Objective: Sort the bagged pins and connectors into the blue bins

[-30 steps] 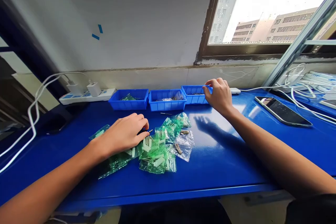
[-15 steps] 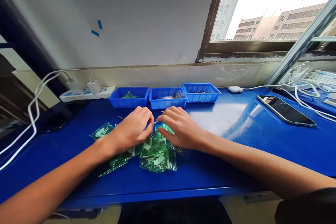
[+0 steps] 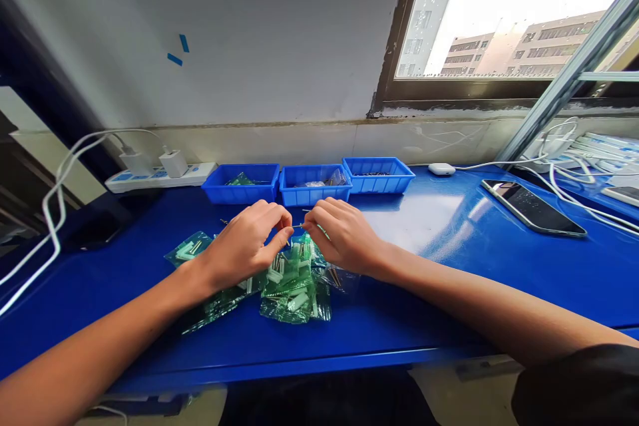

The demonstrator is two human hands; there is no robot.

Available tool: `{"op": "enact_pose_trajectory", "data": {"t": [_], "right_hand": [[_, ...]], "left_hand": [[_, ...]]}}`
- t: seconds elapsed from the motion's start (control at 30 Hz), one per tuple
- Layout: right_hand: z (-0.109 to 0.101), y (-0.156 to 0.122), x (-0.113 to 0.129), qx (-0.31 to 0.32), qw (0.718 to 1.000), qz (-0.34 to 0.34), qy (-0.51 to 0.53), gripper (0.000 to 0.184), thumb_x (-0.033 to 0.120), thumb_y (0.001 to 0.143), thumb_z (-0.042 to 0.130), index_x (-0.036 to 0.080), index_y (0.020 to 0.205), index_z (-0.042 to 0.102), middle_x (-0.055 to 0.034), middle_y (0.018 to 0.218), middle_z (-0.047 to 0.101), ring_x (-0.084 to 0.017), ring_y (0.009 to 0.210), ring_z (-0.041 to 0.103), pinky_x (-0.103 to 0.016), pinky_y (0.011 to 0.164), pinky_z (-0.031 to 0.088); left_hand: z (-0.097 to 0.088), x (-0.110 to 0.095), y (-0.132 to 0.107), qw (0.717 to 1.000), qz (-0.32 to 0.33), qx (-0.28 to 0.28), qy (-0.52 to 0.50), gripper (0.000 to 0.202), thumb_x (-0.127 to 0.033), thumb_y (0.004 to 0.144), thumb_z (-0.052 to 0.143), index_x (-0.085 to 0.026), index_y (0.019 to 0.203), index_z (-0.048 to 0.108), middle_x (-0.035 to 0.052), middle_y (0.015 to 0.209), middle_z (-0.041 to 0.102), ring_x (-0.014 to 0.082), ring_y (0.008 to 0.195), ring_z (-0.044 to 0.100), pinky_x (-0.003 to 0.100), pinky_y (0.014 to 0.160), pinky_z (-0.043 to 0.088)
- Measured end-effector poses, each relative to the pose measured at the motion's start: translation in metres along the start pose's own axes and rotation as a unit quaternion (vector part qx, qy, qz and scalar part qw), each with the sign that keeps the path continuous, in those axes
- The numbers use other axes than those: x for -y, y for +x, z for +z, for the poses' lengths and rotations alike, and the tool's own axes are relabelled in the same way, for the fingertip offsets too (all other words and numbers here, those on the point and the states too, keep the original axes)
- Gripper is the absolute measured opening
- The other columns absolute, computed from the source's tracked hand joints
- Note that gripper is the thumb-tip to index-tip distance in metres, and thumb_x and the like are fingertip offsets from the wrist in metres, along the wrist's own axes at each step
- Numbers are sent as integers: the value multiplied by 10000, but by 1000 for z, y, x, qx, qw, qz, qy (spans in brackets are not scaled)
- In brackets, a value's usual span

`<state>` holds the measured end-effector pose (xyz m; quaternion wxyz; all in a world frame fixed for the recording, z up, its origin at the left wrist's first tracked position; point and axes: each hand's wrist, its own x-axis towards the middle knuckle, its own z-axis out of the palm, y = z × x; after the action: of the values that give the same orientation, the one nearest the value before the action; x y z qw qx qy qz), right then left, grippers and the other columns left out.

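Observation:
Over the pile of bags, my left hand (image 3: pixel 254 233) and my right hand (image 3: pixel 347 233) meet with fingertips close together. A thin metal piece that looks like a screw (image 3: pixel 298 226) spans the short gap between them, pinched at both ends by thumb and fingers. Another small brass-coloured tip shows just under my left fingertips. Below lie small green plastic bags (image 3: pixel 287 296), which hold white plastic plugs and thin metal screws. Another such bag (image 3: pixel 187 249) lies left of my left wrist. A clear bag (image 3: pixel 339 277) with brass-coloured pieces sits under my right hand.
Three blue bins stand along the wall: a left bin (image 3: pixel 239 195), a middle bin (image 3: pixel 315 197) and a right bin (image 3: pixel 384 185), each with small parts. A power strip (image 3: pixel 192 175) with chargers lies left; a white case (image 3: pixel 441 169), cables and a phone (image 3: pixel 533 208) lie right.
My right thumb and fingers have closed in on the metal piece, where they were apart before. My left hand keeps its pinch. The whole view has shifted slightly.

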<state>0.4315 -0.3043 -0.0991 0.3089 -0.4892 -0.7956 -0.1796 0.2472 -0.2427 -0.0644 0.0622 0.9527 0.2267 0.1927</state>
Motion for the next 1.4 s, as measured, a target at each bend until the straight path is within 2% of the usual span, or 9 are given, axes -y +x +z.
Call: {"op": "enact_pose_trajectory", "data": {"t": [0.17, 0.27, 0.43, 0.53, 0.63, 0.8, 1.03, 1.2, 1.4], "right_hand": [[-1, 0, -2, 7, 999, -31, 8, 279, 274, 944, 344, 165, 834, 576, -67, 766, 613, -162, 701, 493, -296, 647, 377], [-12, 3, -18, -43, 998, -36, -13, 309, 270, 936, 338, 193, 727, 552, -52, 700, 587, -161, 662, 484, -305, 641, 383], [-38, 0, -78, -219, 964, 130, -83, 293, 294, 917, 341, 211, 697, 515, -55, 677, 550, -179, 659, 498, -325, 651, 408], [-41, -8, -112, -155, 946, 235, -159, 203, 323, 860, 447, 189, 755, 557, -95, 777, 594, -232, 761, 522, -366, 695, 410], [-35, -12, -124, -67, 939, 281, -184, 192, 340, 819, 512, 168, 836, 595, -131, 877, 618, -288, 863, 520, -407, 729, 405], [-26, -3, -83, -39, 976, 188, -98, 214, 338, 864, 476, 167, 894, 601, -112, 899, 627, -258, 882, 516, -387, 778, 396], [-9, -1, -1, 18, 999, -33, 3, 213, 308, 907, 461, 146, 967, 583, -71, 832, 624, -188, 786, 507, -312, 701, 376], [-2, -3, 4, 2, 997, -83, -3, 207, 235, 934, 410, 153, 840, 575, -43, 726, 607, -161, 694, 490, -289, 628, 345], [-1, -3, 1, -55, 994, -97, -16, 202, 199, 939, 397, 162, 853, 577, -33, 720, 622, -148, 658, 492, -286, 594, 322]], "left_hand": [[0, 1, 1, 1000, -12, 5, -7, 259, -338, 901, 361, -187, 829, 558, 36, 807, 605, 183, 780, 514, 325, 749, 427], [1, 12, 2, 1000, -7, 16, -5, 270, -328, 905, 366, -189, 941, 594, 51, 912, 623, 198, 878, 526, 343, 813, 436], [0, 32, 4, 994, 17, 105, 17, 283, -300, 890, 391, -224, 1031, 624, 70, 1054, 588, 221, 982, 515, 363, 859, 435], [0, 35, 5, 991, 26, 130, 17, 234, -301, 886, 409, -222, 937, 623, 67, 1039, 575, 218, 968, 508, 350, 836, 435], [3, 35, 5, 990, 19, 136, 21, 196, -289, 884, 415, -195, 829, 578, 71, 977, 573, 219, 926, 501, 353, 802, 432], [7, 33, 5, 993, 9, 114, 30, 160, -234, 887, 386, -188, 783, 499, 63, 860, 565, 214, 837, 491, 340, 720, 419], [8, 6, -3, 998, -9, -10, -68, 82, -181, 883, 357, -197, 904, 434, 23, 845, 492, 136, 698, 506, 253, 640, 436], [12, 0, -9, 995, 58, -23, -76, 111, -125, 858, 369, -210, 924, 397, 2, 840, 474, 111, 682, 491, 227, 631, 427], [12, 2, -7, 995, 24, -28, -95, 90, -144, 848, 363, -205, 902, 401, 12, 831, 503, 117, 682, 512, 222, 600, 424]]}}
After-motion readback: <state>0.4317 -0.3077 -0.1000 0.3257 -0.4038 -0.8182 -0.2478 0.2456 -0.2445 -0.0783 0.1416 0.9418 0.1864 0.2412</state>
